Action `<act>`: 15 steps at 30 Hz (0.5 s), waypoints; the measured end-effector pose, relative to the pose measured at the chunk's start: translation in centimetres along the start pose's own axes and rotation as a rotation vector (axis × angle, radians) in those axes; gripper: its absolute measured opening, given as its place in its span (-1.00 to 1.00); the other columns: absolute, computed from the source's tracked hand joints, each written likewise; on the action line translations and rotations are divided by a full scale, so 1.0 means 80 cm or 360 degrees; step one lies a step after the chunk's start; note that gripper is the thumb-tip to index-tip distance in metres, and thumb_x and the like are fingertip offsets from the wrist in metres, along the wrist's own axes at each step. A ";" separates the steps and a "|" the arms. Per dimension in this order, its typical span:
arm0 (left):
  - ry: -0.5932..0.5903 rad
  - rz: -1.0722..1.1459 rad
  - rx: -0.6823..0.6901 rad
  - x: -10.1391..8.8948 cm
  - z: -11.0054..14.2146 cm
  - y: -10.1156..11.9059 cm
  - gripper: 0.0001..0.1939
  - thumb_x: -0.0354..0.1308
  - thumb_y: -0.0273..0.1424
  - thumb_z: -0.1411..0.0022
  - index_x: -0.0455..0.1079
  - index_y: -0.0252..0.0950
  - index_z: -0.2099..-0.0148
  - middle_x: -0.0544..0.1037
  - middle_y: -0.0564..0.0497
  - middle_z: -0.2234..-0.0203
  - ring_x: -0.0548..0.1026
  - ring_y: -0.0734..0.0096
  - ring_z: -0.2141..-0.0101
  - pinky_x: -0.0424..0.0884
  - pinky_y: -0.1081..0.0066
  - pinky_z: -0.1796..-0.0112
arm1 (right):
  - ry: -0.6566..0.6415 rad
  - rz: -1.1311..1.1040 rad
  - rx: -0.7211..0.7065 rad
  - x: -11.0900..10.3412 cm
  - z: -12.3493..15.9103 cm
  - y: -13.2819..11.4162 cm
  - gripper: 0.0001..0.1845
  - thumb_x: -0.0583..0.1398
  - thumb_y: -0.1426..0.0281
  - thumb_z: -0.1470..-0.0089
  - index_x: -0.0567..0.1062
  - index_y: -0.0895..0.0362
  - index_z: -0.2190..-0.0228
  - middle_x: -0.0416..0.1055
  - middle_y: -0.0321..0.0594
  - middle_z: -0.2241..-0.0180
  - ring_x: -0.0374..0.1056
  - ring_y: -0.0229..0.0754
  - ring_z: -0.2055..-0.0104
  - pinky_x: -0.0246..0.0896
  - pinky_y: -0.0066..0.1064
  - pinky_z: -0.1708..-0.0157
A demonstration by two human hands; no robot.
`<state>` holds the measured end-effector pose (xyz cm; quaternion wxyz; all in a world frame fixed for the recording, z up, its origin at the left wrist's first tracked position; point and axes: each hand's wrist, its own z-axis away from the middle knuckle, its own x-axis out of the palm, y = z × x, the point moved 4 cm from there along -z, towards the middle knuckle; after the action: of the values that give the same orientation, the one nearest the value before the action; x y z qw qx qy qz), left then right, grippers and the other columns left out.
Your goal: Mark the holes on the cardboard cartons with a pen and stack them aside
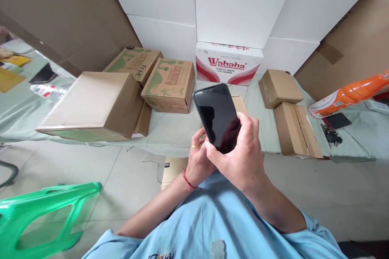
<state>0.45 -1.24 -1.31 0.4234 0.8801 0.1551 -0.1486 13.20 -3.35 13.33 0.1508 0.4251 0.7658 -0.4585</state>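
A black smartphone is held tilted in front of my body, its dark screen facing me and showing reflections. My right hand grips its right edge and bottom corner between fingers and thumb. At the phone's lower left is my left hand, with a gold ring and a red string bracelet. Its fingers are curled against the phone's edge and partly hidden behind it. Beyond the phone, a small piece of cardboard on the table is mostly covered from view.
Cardboard boxes stand left, including a large one and a green-printed one. A Wahaha carton is at the back. Two boxes sit right, near an orange bottle. A green stool is on the floor.
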 end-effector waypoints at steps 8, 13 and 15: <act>0.0157 -0.0243 0.0304 -0.011 -0.011 0.022 -0.49 0.25 -0.39 -0.47 0.35 -0.11 -0.40 0.37 -0.24 -0.27 0.56 0.03 -0.20 0.71 0.10 -0.04 | 0.0045 -0.0104 0.0089 0.003 -0.002 0.010 -0.13 0.41 0.14 -0.04 0.21 0.02 -0.28 0.33 -0.01 -0.06 0.43 0.17 -0.05 0.59 0.17 0.01; 0.0265 -0.0138 0.0348 -0.015 -0.017 0.032 -0.62 0.25 -0.33 -0.51 0.43 -0.03 -0.30 0.36 -0.13 -0.29 0.59 0.14 -0.12 0.72 0.20 0.02 | -0.0016 -0.0151 0.0081 0.011 0.004 0.003 -0.13 0.38 0.15 -0.07 0.18 0.02 -0.30 0.31 0.03 -0.12 0.43 0.18 -0.07 0.58 0.18 0.00; 0.0274 -0.0024 0.0291 -0.017 -0.017 0.032 -0.61 0.31 -0.28 -0.49 0.45 -0.02 -0.30 0.39 -0.10 -0.28 0.61 0.17 -0.06 0.71 0.20 0.03 | -0.0021 -0.0169 0.0070 0.013 0.005 0.001 -0.12 0.38 0.15 -0.08 0.16 0.02 -0.31 0.30 0.05 -0.14 0.43 0.18 -0.09 0.59 0.18 0.00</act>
<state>0.47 -1.87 1.86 0.3254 0.9234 0.1832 -0.0892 12.60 -3.12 12.39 0.1219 0.3841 0.7759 -0.4853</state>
